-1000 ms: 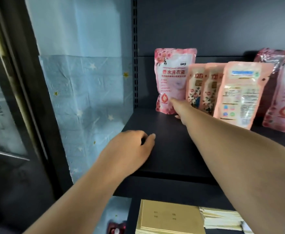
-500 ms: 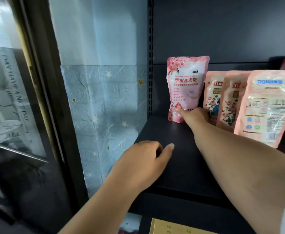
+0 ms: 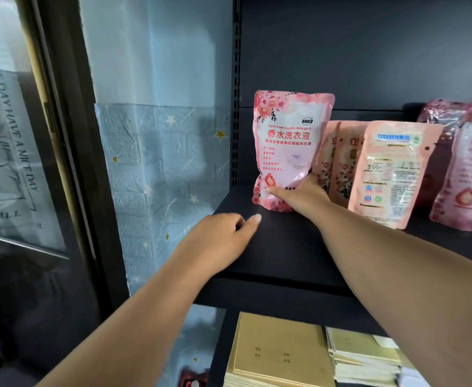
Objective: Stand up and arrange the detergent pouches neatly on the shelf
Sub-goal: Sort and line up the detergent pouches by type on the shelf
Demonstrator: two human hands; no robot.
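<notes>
A pink floral detergent pouch (image 3: 287,141) stands upright at the left end of the dark shelf (image 3: 285,247). My right hand (image 3: 301,195) holds its lower right corner, thumb across the front, fingers hidden behind it. Right of it stand two peach pouches (image 3: 341,163), then a pouch showing its back label (image 3: 391,171), tilted slightly. More pink pouches (image 3: 469,169) lean at the far right. My left hand (image 3: 218,241) rests on the shelf's front left part, fingers loosely curled, holding nothing.
A slotted upright (image 3: 236,107) marks the shelf's left side, beside a light blue star-patterned wall (image 3: 159,163). A glass door (image 3: 5,135) is at far left. Tan booklets (image 3: 276,350) and stacked papers (image 3: 366,356) lie on the lower shelf.
The view has shifted, so the shelf sits further right in frame. My right hand has closed in on the floral pouch's base. My left hand stays on the shelf.
</notes>
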